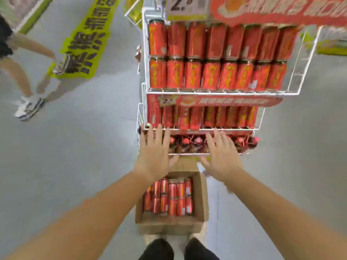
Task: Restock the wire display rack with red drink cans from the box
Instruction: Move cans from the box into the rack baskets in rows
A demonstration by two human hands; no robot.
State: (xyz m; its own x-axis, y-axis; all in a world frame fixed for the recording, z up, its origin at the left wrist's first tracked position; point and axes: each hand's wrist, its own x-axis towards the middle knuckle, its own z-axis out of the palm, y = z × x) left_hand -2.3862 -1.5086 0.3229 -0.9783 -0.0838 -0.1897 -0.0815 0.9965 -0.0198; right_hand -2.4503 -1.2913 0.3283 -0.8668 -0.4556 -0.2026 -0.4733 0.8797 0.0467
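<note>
Head view: the wire rack [221, 93] fills the upper right of the frame, w/ white thin-rod shelves in tiers. The top tier holds red cans [216, 57] stacked two high, packed side to side. The mid tier behind a red paper sign strip [231, 101] also looks full. On the btm tier only the can tops [195, 141] show, partly hidden by the hands, so can't tell if there are gaps.

The left hand [154, 152] and right hand [221, 158] sit at centre frame in front of the btm tier, fingers spread and released, gripping nothing.

The box [200, 199], plain brown cardboard w/ flaps open, sits on the floor [75, 147] at lower centre, just below the rack. Inside it are two rows of cans [170, 197], glossy metal cylinders standing close together.

Judgement: the rack is mostly stocked, but the box isn't emptied, so some cans are left to move, prob. to the btm tier.

The floor is smooth grey. A yellow floor sticker [88, 38] and a passer-by's legs [22, 72] are at upper left.
</note>
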